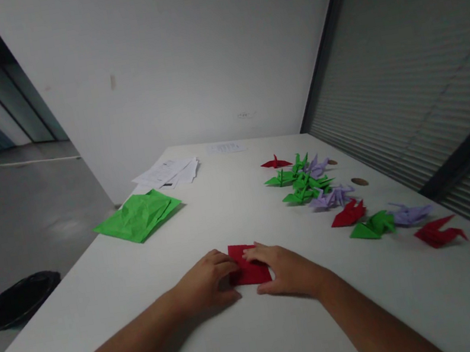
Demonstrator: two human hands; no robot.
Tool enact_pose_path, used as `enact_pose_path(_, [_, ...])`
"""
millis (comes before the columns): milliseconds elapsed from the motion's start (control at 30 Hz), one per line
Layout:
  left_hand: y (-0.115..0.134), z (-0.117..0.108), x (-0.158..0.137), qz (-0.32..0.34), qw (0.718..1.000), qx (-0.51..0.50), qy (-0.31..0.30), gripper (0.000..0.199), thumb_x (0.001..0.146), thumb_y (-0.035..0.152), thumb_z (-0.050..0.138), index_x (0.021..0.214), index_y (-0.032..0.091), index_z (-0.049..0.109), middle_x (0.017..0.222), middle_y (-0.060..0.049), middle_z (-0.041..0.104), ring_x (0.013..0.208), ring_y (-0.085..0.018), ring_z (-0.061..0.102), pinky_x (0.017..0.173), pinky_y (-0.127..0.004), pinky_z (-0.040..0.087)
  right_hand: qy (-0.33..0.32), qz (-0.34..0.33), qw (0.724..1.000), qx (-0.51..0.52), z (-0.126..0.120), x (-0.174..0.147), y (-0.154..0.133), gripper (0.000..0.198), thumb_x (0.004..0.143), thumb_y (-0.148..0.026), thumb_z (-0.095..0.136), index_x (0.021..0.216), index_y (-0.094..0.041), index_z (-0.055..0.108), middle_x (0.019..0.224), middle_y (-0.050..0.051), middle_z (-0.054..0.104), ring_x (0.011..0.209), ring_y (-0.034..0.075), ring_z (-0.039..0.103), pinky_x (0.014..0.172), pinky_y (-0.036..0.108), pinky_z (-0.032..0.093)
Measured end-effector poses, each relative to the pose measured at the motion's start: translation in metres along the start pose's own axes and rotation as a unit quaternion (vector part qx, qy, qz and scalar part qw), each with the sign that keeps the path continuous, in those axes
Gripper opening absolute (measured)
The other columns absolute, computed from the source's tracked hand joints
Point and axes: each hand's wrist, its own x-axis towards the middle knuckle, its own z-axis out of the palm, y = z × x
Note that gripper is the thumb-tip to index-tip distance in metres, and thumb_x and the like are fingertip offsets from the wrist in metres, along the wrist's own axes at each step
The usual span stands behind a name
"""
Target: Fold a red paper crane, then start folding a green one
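A small red folded paper (pixel 246 271) lies flat on the white table, close to me. My left hand (pixel 210 282) holds its left edge, the curled fingers over the paper and the thumb low beside it. From the other side, my right hand (pixel 284 270) has its fingertips on the upper right part of the paper. Its thumb sits near the lower right corner. Both hands hold the paper down against the table, and the fingers cover parts of its side edges.
Folded paper cranes in green (pixel 304 188), purple (pixel 335 197) and red (pixel 440 233) spread along the right side. Crumpled green paper sheets (pixel 138 216) lie left, with printed papers (pixel 169 172) behind. A black-lined bin (pixel 19 302) stands beyond the table's left edge.
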Motion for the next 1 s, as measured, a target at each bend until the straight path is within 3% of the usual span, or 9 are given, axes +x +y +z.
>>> enact_pose_path(133, [-0.003,0.003,-0.003,-0.037,0.999,0.001,0.010,0.048,0.080,0.031,0.085,0.124,0.019,0.070,0.118,-0.013,0.070,0.108,-0.028,0.063,0.097,-0.040,0.052,0.025,-0.022,0.999,-0.015,0.002,-0.001,0.003,0.050,0.082,-0.018,0.078,0.132,-0.020,0.070,0.137,0.013,0.070,0.127,0.029,0.065,0.114,0.045,0.048])
enact_pose_path(333, [-0.004,0.006,-0.003,-0.036,0.999,0.022,0.007,0.029,0.082,0.022,0.080,0.110,0.017,0.074,0.108,-0.012,0.066,0.101,-0.026,0.062,0.091,-0.035,0.053,0.023,-0.084,0.995,-0.050,0.005,0.000,0.008,0.027,0.088,-0.009,0.067,0.111,-0.018,0.078,0.133,0.013,0.072,0.125,0.025,0.066,0.115,0.042,0.046])
enact_pose_path(467, [-0.002,0.006,0.000,-0.031,0.999,0.012,0.026,0.012,0.090,0.019,0.072,0.101,0.017,0.075,0.106,-0.011,0.067,0.099,-0.024,0.062,0.090,-0.033,0.052,0.051,-0.100,0.992,-0.056,0.005,0.003,0.004,0.019,0.087,-0.007,0.069,0.100,-0.017,0.079,0.116,0.011,0.075,0.115,0.024,0.064,0.109,0.041,0.048])
enact_pose_path(600, [-0.004,0.008,0.002,-0.027,0.999,-0.001,0.036,0.013,0.095,0.015,0.063,0.092,0.018,0.075,0.093,-0.009,0.070,0.092,-0.021,0.064,0.084,-0.030,0.050,0.058,-0.081,0.993,-0.068,0.005,0.006,-0.001,0.011,0.090,-0.009,0.070,0.089,-0.018,0.077,0.100,0.007,0.071,0.102,0.023,0.060,0.094,0.037,0.051])
enact_pose_path(700, [-0.004,0.010,0.002,-0.033,0.999,-0.005,0.040,0.012,0.096,0.019,0.064,0.091,0.018,0.075,0.090,-0.008,0.071,0.090,-0.021,0.064,0.083,-0.030,0.050,0.052,-0.061,0.994,-0.076,0.007,0.008,-0.001,0.014,0.094,-0.010,0.067,0.086,-0.018,0.075,0.097,0.006,0.069,0.099,0.022,0.058,0.092,0.036,0.049])
enact_pose_path(833, [-0.004,0.016,0.005,-0.092,0.994,0.003,0.060,0.007,0.091,0.019,0.068,0.097,0.019,0.072,0.090,-0.005,0.073,0.084,-0.020,0.066,0.078,-0.030,0.050,0.051,-0.033,0.996,-0.058,0.012,0.012,0.003,0.018,0.100,-0.012,0.060,0.088,-0.018,0.072,0.097,0.006,0.068,0.098,0.022,0.059,0.093,0.036,0.048])
enact_pose_path(1000, [-0.002,0.022,0.007,-0.145,0.985,-0.014,0.093,0.024,0.083,0.008,0.064,0.104,0.021,0.064,0.087,-0.001,0.073,0.075,-0.018,0.068,0.067,-0.027,0.049,0.064,0.034,0.997,-0.028,0.016,0.016,0.002,0.015,0.095,-0.007,0.061,0.087,-0.019,0.063,0.094,0.004,0.066,0.092,0.021,0.059,0.084,0.033,0.048])
